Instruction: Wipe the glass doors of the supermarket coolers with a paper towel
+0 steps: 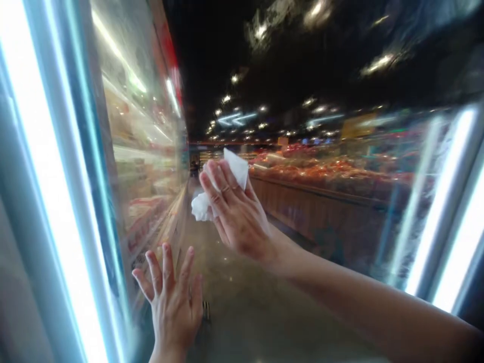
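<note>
My right hand [240,212] reaches in from the right at the middle of the view, with a crumpled white tissue [238,166] under its palm and fingers. Edges of the tissue stick out above the fingertips and to the left of them. The hand appears to lie against a transparent pane, though the pane's surface itself is hard to make out. Lower and to the left is my left hand [174,297], its fingers spread and holding nothing. Whether its fingertips touch the pane, I cannot tell.
A bright tube light [49,151] runs down the left side, and another light tube [442,201] glows at the right. Beyond lie a shop aisle floor [234,302], lit shelves [139,151] on the left and a long brown display counter [298,206], all blurred.
</note>
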`<state>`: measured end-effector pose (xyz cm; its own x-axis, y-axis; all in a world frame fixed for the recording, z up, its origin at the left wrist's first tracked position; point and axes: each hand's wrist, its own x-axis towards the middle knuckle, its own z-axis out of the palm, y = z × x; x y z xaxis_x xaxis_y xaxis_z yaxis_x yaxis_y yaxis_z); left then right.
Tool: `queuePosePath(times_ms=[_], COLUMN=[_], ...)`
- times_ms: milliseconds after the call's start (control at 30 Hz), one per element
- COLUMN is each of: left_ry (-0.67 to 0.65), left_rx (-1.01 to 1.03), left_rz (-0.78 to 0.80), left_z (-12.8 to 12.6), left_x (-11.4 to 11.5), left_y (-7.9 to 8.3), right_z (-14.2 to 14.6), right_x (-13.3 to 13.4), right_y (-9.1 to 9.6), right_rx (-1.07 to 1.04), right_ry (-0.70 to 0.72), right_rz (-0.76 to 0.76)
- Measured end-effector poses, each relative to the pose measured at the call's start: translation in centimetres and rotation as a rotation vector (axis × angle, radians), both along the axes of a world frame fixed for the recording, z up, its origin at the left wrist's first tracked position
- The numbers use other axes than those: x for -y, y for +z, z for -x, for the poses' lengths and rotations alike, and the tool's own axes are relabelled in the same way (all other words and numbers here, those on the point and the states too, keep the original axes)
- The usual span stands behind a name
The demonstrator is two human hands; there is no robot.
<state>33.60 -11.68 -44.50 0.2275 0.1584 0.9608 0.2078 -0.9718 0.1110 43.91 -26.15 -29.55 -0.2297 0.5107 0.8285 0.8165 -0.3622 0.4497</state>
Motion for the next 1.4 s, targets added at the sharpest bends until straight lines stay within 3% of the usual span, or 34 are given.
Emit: queuePosePath(times_ms=[133, 300, 467, 633, 800, 833, 967, 1133, 1300, 1400], left_ry=[0.026, 0.042, -0.012, -0.049, -0.066, -0.072, -0.102, -0.153, -0.191, -0.216], left_rx=[0.033, 0.047, 0.052, 0.059, 0.079, 0.081, 0.092, 0.104, 0.119, 0.078], left_rz=[-0.037, -0.151, -0.198, -0.33, -0.372, -0.394, -0.476, -0.531, -0.578, -0.573], left_z=[-0.3, 0.0, -0.1, -0.8, -1.7, -1.9, -3.3, -5.2, -6.6, -7.4], left_x=[-1.5, -3.0, -3.5, -2.6, -0.4, 0.1, 2.2, 4.7, 6.8, 8.3], left_y=[4.1, 7.2, 9.2, 13.0, 15.9, 16.4, 18.0, 19.5, 20.3, 20.6], right_z=[-0.4, -1.2, -2.0, -3.4, -4.8, -5.3, -6.6, -8.2, -11.6, -12.7], right_x=[-0.3, 0.0, 1.0, 3.0, 5.9, 6.7, 9.7, 12.6, 17.4, 19.5], right_y=[1.5, 4.3, 6.2, 9.1, 9.0, 9.3, 10.6, 9.3, 9.7, 8.0], right_rx=[0.188, 0.106, 0.278, 0.179, 0.351, 0.337, 0.172, 0.258, 0.136, 0.167], right_ry=[0.081, 0.002, 0.028, -0.081, -0.099, -0.124, -0.226, -0.216, -0.212, -0.204], right_rz=[0.247, 0.008, 0.3, -0.038, 0.297, 0.262, -0.119, 0.177, -0.19, -0.093])
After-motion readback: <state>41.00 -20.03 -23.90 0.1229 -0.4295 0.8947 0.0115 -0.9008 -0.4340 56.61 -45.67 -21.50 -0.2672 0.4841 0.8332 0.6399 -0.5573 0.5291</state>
